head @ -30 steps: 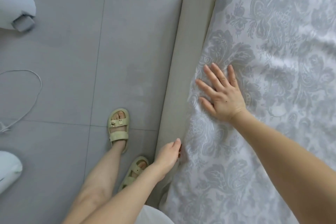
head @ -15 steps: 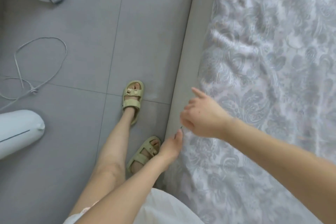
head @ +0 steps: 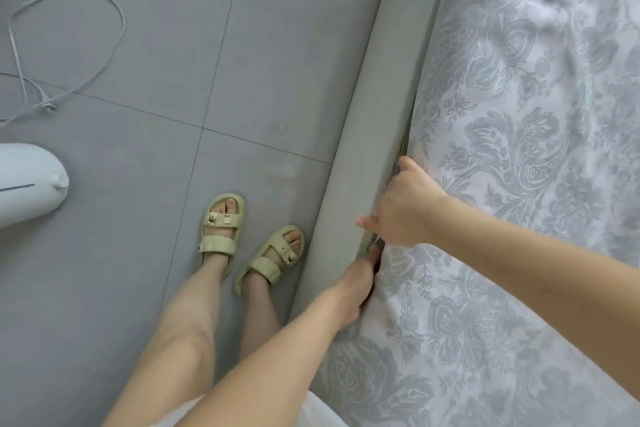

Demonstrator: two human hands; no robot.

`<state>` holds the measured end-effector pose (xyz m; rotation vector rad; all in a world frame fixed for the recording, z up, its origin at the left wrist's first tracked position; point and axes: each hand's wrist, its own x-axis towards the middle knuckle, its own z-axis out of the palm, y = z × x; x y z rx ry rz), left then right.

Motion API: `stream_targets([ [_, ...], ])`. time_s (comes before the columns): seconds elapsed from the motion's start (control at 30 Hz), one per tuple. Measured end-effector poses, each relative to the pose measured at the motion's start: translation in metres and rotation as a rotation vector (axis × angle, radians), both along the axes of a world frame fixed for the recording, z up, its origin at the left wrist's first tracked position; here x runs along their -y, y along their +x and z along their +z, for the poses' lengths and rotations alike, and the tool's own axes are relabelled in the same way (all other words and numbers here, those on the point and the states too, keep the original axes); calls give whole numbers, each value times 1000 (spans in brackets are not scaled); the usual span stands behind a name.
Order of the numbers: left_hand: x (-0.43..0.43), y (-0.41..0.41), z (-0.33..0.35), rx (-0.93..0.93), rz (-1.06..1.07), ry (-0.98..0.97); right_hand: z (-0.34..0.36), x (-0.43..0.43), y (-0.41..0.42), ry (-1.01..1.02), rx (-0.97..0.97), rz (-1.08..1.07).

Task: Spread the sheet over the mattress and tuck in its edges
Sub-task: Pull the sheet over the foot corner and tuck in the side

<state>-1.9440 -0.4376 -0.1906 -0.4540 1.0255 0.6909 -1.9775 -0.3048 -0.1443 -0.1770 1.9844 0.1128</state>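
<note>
The floral sheet (head: 519,184) lies spread over the mattress, filling the view from 1 to 5 o'clock, with some rumples toward 1 o'clock. At 3 o'clock the right hand (head: 403,210) curls its fingers round the sheet's edge, just beside the grey bed rail (head: 374,97). At 5 o'clock the left hand (head: 356,282) reaches into the gap between rail and mattress. Its fingers are hidden there, so its grip cannot be told. Spreading looks done. Tucking along this side seems under way, the stretch toward 12 o'clock apparently already in. The other sides are out of view.
</note>
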Motion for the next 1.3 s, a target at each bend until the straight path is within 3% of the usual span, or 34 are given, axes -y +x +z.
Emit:
stream_targets([
  [0.1, 8, -3, -3, -59, 1, 20, -19, 12, -12, 104, 238, 48],
  [0.23, 37, -16, -13, -421, 51, -61, -21, 15, -16, 105, 268, 28],
  [0.3, 54, -13, -18, -587, -10, -91, -17, 12, -13, 94, 164, -14],
  [0.43, 64, 7, -15, -386, 80, -93, -23, 5, 2, -85, -254, -227],
  [0.5, 64, 13, -9, -406, 97, -76, -28, 1, 15, -134, -515, -202],
  [0.53, 65, 18, -10, -423, 90, -58, -27, 1, 17, -117, -558, -194],
  [0.67, 62, 30, -6, -401, -70, 20, -20, -3, 16, -60, -266, -32],
  [0.8, 47, 28, -10, -76, 62, -10, -5, -4, 5, -13, -78, -7],
  [1.0, 39, 29, -20, 74, 70, -14, -19, 7, -4, 144, 108, 31],
  [1.17, 52, 22, -15, -126, 7, -30, -30, 17, -8, 231, 167, 34],
  [1.3, 94, 22, -24, -434, -31, -45, -20, 17, 1, 164, -93, -4],
])
